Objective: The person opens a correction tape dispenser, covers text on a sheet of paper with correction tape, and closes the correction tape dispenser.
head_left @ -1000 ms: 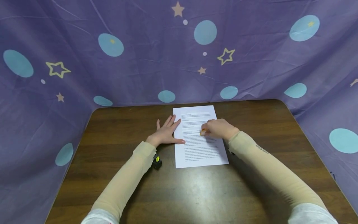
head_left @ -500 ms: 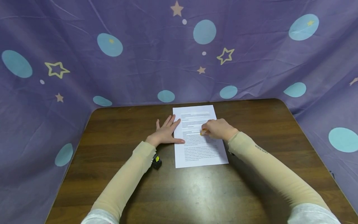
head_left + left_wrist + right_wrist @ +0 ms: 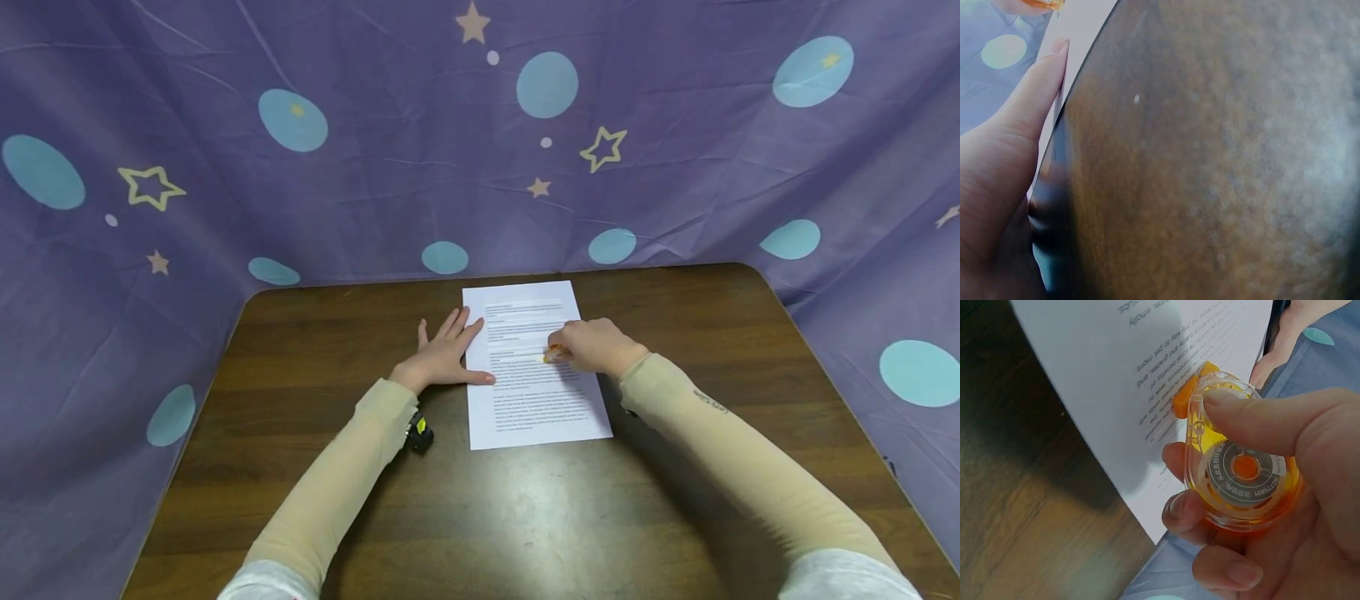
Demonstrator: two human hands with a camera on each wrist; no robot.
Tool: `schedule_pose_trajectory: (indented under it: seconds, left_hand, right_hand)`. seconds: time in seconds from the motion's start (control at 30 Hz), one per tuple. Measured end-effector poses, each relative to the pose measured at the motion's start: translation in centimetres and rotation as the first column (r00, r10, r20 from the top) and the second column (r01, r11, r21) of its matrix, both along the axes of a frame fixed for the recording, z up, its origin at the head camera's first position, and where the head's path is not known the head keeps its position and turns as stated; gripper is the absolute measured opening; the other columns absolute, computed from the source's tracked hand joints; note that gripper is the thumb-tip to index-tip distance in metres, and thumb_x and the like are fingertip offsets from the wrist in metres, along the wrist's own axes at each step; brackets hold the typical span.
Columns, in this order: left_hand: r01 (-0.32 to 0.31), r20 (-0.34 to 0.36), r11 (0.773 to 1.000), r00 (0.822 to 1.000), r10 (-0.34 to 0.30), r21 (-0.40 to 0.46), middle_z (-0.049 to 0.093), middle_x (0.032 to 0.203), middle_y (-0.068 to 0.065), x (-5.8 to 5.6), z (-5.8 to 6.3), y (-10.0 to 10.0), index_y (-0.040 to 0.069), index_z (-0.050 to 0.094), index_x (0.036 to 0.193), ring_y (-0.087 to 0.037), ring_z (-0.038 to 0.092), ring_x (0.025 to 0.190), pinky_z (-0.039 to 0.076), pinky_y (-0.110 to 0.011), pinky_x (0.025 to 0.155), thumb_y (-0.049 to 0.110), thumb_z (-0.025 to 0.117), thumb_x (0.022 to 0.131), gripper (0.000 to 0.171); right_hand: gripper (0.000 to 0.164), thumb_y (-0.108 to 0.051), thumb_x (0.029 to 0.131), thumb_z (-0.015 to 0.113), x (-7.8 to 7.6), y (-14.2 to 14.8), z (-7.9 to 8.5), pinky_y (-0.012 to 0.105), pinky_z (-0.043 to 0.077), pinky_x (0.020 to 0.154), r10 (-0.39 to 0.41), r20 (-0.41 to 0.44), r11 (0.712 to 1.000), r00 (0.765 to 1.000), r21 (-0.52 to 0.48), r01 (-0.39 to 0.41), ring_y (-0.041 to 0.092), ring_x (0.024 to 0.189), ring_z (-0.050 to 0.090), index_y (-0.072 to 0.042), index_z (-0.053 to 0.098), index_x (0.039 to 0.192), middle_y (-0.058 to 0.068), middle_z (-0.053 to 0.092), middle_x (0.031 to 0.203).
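Observation:
A printed sheet of paper [image 3: 483, 429] lies flat on the table, with pale white strips across some of its upper lines. My left hand [image 3: 441, 360] rests spread on the sheet's left edge, its thumb [image 3: 1047, 72] lying along the paper in the left wrist view. In my right hand [image 3: 597, 346] I grip a correction tape [image 3: 1241, 472] with a clear case, orange parts and a round grey label. Thumb on one side and curled fingers on the other hold it. Its orange tip [image 3: 1188, 394] is right at the text lines, around the middle of the page.
The dark wooden table [image 3: 337, 333] extends around the sheet on all sides. A purple curtain [image 3: 375, 192] with stars and blue ovals hangs behind and beside it. A small black device [image 3: 421, 433] sits at my left wrist.
My right hand has moved slightly to the right over the page with the correction tape in the last half second. The left hand and the sheet stay in place.

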State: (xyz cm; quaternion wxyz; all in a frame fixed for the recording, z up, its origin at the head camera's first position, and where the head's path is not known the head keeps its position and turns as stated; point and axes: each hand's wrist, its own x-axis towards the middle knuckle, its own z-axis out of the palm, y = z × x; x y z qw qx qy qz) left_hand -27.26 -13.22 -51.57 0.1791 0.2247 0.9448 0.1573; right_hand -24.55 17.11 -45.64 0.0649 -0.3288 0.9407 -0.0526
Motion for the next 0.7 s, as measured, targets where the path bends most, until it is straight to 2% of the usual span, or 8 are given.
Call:
schedule_pose_trajectory:
  seconds: [0.2, 0.47, 0.7]
  left_hand:
    - [0.006, -0.008, 1.0, 1.0, -0.006, 0.008, -0.013, 0.175, -0.004, -0.1, -0.5, -0.1, 0.026, 0.009, 0.17, -0.021, -0.016, 0.16, -0.018, -0.071, 0.115, 0.08, 0.069, 0.079, 0.122]
    - [0.018, -0.034, 1.0, 0.999, -0.018, 0.006, -0.006, 0.175, -0.011, 0.5, 1.1, 0.0, 0.021, 0.014, 0.17, -0.027, -0.009, 0.161, -0.014, -0.073, 0.116, 0.075, 0.072, 0.082, 0.118]
    - [0.015, -0.021, 1.0, 1.0, -0.015, 0.0, -0.006, 0.175, -0.01, 0.7, 1.3, 0.1, 0.02, 0.013, 0.17, -0.026, -0.009, 0.161, -0.013, -0.073, 0.116, 0.074, 0.072, 0.082, 0.118]
  right_hand:
    - [0.007, -0.013, 0.093, 0.077, 0.0, 1.0, -0.1, 0.046, 0.055, 0.061, -0.017, 0.006, 1.0, 1.0, -0.004, 0.017, 0.02, 0.071, 0.062, -0.018, 0.073, 0.091, 0.003, 0.065, 0.081]
    - [0.009, -0.017, 0.093, 0.08, -0.1, 2.6, 0.1, 0.045, 0.055, 0.066, -0.06, 0.042, 0.998, 0.997, 0.018, 0.059, 0.019, 0.082, 0.065, -0.018, 0.076, 0.101, 0.002, 0.071, 0.092]
    - [0.006, -0.015, 0.095, 0.077, 0.2, 4.1, 0.1, 0.042, 0.052, 0.063, -0.091, 0.05, 0.996, 0.995, 0.001, 0.091, 0.018, 0.078, 0.061, -0.017, 0.077, 0.101, 0.001, 0.068, 0.089]
